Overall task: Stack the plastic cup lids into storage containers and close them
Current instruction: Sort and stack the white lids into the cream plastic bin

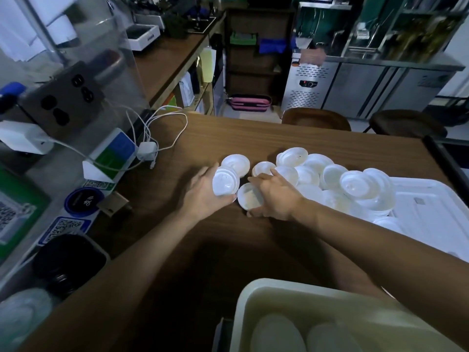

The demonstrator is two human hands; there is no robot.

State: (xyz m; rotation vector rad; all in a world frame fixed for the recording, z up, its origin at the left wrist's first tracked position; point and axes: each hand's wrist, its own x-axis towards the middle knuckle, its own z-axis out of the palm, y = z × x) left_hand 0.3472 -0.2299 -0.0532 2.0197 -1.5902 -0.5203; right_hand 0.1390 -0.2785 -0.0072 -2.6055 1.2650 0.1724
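gripping lids (225, 183): left hand (201, 196), right hand (275, 199)

Bare throughout: left hand (203, 196) and right hand (275, 199) uncovered, both forearms (127, 262) uncovered too, right up to the lower edge of view. Slim wrists (303, 208), long fingers (261, 177). Nails (234, 198) seemingly trimmed short, hard to confirm in such dim, blurred footage.

Perhaps 16 lids (355, 185), 2 stools (316, 119)

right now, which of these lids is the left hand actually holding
The small stack of lids tilted up in the left hand, fingers curled round its rim. The rest lie on the table or in the heap at right.
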